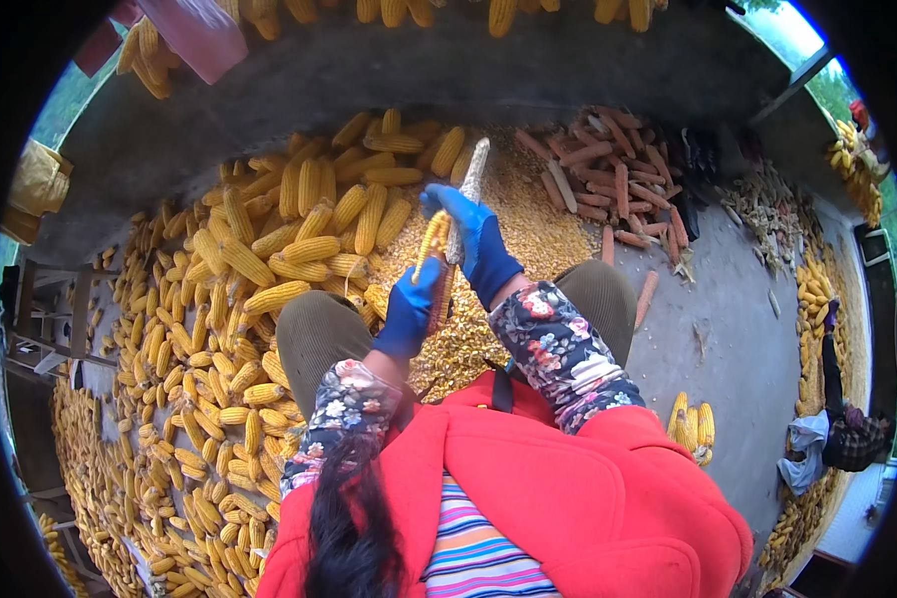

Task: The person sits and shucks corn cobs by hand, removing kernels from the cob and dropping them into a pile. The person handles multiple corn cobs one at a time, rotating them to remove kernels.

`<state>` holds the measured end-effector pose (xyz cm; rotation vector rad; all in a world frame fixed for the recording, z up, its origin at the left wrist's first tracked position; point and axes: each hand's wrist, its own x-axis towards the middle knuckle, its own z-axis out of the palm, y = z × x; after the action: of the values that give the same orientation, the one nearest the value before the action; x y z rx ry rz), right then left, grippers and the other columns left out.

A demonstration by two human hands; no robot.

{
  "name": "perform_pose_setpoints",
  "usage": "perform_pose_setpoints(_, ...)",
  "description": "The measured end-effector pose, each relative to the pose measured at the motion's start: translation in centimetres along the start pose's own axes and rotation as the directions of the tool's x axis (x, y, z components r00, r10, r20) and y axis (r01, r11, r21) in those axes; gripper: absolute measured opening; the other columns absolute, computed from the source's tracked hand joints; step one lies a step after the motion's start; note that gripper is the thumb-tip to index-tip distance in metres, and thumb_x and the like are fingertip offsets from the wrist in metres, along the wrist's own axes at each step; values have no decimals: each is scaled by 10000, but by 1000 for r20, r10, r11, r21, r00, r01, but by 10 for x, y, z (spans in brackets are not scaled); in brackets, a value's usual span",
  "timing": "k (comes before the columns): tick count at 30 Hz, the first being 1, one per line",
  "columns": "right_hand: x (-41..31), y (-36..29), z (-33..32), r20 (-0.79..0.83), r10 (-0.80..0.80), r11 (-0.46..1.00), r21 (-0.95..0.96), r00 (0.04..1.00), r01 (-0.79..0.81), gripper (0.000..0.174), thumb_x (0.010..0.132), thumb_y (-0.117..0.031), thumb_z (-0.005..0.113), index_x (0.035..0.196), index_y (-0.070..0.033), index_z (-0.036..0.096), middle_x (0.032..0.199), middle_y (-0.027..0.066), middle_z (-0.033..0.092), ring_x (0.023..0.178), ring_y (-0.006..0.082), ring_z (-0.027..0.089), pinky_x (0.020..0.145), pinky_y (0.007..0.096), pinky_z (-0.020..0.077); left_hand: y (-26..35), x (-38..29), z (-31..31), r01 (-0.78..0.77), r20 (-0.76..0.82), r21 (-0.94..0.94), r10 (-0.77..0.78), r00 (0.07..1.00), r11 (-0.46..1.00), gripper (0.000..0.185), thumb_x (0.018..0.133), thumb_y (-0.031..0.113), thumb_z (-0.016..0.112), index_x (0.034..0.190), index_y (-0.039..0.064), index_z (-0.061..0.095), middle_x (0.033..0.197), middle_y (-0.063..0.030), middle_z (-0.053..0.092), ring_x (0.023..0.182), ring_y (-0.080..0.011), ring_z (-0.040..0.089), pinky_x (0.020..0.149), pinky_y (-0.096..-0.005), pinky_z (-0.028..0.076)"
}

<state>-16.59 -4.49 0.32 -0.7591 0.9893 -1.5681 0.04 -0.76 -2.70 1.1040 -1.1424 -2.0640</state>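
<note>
My left hand [412, 300], in a blue glove, grips a partly shelled ear of corn [435, 238]. Yellow kernels cover its upper left side, while the bare reddish cob shows lower down. In my right hand [472, 230], also gloved in blue, is a stripped whitish cob [475, 170] whose tip points away from me. The cob lies against the ear, and the two hands are close together between my knees. Beneath them spreads a heap of loose corn kernels [456, 351]. My fingers hide parts of both pieces.
Whole yellow ears [306, 247] are piled ahead and to the left. Bare reddish cobs [620, 172] form a heap at the front right, with dry husks [766, 213] beyond. A small ear bundle [691, 426] lies on the concrete floor [732, 329]. Another person [852, 441] is at far right.
</note>
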Motion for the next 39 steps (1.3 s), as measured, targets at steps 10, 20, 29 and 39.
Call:
perform_pose_setpoints(10,-9,-41,-6,466,-12,951,279,885,-134,422,1072,-261,515,1370,31,577,1238,167,673,1184,285,648,1104,450,473,21,-18,-8,335,474,-316,-158,866,888,896,970,785,405,1318,-18,596,850,-140,716,691,-259,712,630,-358,598)
perform_pose_setpoints(20,2,1,12,-293,172,975,-85,940,-205,338,940,-255,722,1163,-1,710,1004,136,746,999,224,721,927,351,557,-26,8,-7,-244,-142,566,385,912,788,496,1011,564,596,1109,83,665,812,-53,687,698,-172,697,567,-310,549)
perform_pose_setpoints(29,-20,-57,9,384,-34,944,314,923,-96,488,1078,-319,506,1411,29,574,1285,175,685,1182,292,665,1078,437,505,33,-24,-13,309,508,-347,-99,855,885,858,992,755,400,1323,-11,597,861,-118,728,741,-228,733,688,-351,618)
perform_pose_setpoints(39,-15,-23,6,-13,163,981,-102,987,-163,359,983,-282,649,1129,39,716,838,69,649,901,210,701,851,356,562,-20,-12,-17,-449,84,553,489,868,702,613,997,601,582,1162,19,681,824,-159,723,716,-280,720,655,-386,552)
